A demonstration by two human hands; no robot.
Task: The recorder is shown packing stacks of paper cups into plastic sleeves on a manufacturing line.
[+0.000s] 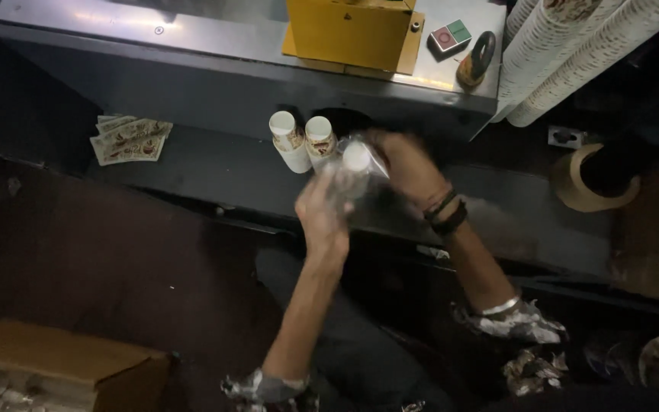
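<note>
- Seemingly, both hands work 1 small paper cup with a white rim (pixel 356 158), which sits inside a crinkly clear plastic sleeve (pixel 345 183); motion blur makes the exact contact hard to read.
- Left hand (pixel 322 217): its grip is clenched around the lower part of the sleeve, fingers wrapped from below, forearm rising steeply from the bottom of the view.
- Right hand (pixel 406 164): bent at the wrist, with dark bands on it, fingers curled over the sleeve's upper end just beside the cup rim; the grip is grasping the plastic there.
- To do this well, I judge the lower hand should hold the plastic taut and steady while the upper one keeps the opening wide, so the rim slides without snagging or crushing.
- The held cup is above the dark grey table (pixel 215 168), just beside 2 printed paper cups lying with white rims up (pixel 299 137).
- Nearby: flat printed paper blanks (pixel 131 137) well apart to the left, a yellow metal housing (pixel 348 30) behind, and long white stacks of nested cups (pixel 566 53) at upper right.
</note>
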